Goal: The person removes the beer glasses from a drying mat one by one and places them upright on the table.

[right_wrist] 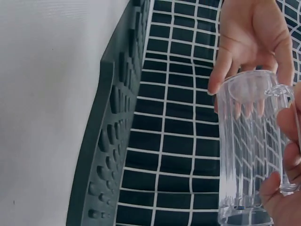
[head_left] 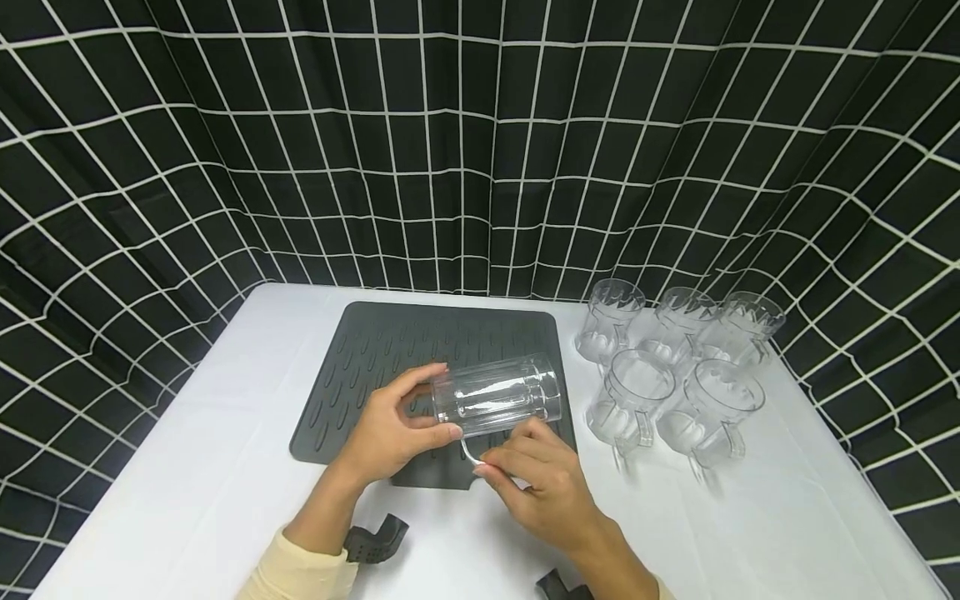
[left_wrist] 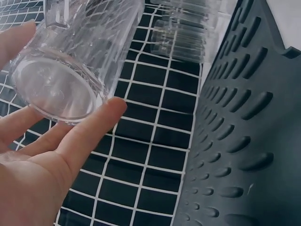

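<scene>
A clear ribbed mug point(head_left: 498, 390) is held tilted on its side over the dark grey mat point(head_left: 330, 417). My left hand point(head_left: 393, 425) grips it round its base, thumb on the near side and fingers on the far side; the round base point(left_wrist: 56, 89) faces the palm in the left wrist view. With my right hand point(head_left: 543, 479) I hold the handle point(head_left: 471, 452), fingers curled about it and largely covering it. The mug's open end points right in the head view and towards the bottom of the right wrist view.
To the right, several more clear mugs point(head_left: 641, 375) stand upright in two rows on the white table point(head_left: 795, 525). The mat bears raised oval ridges. Behind and at both sides hangs a black curtain point(head_left: 450, 150) with a white grid. A black strap piece point(head_left: 377, 540) is at the left wrist.
</scene>
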A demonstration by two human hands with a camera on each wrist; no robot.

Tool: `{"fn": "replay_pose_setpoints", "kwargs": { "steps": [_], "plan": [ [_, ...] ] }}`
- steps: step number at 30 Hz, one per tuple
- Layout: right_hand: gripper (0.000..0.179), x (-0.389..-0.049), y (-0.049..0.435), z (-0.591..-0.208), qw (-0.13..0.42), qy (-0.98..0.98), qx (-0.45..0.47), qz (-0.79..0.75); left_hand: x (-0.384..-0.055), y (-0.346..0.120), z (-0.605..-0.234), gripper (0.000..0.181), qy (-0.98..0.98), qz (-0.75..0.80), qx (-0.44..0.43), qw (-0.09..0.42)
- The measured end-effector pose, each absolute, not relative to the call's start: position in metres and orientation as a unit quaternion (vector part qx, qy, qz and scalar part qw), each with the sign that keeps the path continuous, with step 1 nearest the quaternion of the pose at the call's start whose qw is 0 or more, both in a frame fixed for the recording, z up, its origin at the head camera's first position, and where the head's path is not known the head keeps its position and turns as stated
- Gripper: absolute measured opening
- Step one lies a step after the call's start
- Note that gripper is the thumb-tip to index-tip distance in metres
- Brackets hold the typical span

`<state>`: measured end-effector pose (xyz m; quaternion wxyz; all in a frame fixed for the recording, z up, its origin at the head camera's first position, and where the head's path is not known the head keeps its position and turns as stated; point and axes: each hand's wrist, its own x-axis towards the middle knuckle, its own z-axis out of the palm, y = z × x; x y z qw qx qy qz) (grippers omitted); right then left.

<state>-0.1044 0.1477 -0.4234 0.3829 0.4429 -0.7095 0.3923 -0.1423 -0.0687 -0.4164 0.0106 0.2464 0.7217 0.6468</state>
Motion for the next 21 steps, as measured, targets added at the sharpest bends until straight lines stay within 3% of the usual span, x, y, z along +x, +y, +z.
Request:
{"fn": "replay_pose_setpoints", "kwargs": {
  "steps": [5, 9, 11, 14, 17, 21],
  "plan": [
    [0.021, -0.104, 0.147, -0.417, 0.418, -0.683, 0.421, 0.427, -0.144, -0.073, -0.417, 0.070, 0.694, 0.679, 0.240, 0.003],
    [0.025, -0.103, 0.153, -0.417, 0.445, -0.684, 0.317, 0.483, -0.147, -0.075, -0.416, 0.069, 0.676, 0.699, 0.231, -0.030],
    [0.026, -0.101, 0.155, -0.419, 0.409, -0.702, 0.244, 0.529, -0.147, -0.075, -0.415, 0.069, 0.669, 0.706, 0.227, -0.047],
    [0.031, -0.096, 0.155, -0.421, 0.301, -0.747, 0.148, 0.575, -0.147, -0.074, -0.414, 0.069, 0.663, 0.712, 0.221, -0.064],
    [0.028, -0.093, 0.152, -0.423, 0.214, -0.785, 0.116, 0.570, -0.145, -0.070, -0.415, 0.070, 0.659, 0.714, 0.226, -0.065],
    [0.019, -0.091, 0.149, -0.423, 0.201, -0.790, 0.152, 0.559, -0.144, -0.066, -0.414, 0.073, 0.654, 0.716, 0.240, -0.042]
  ]
}}
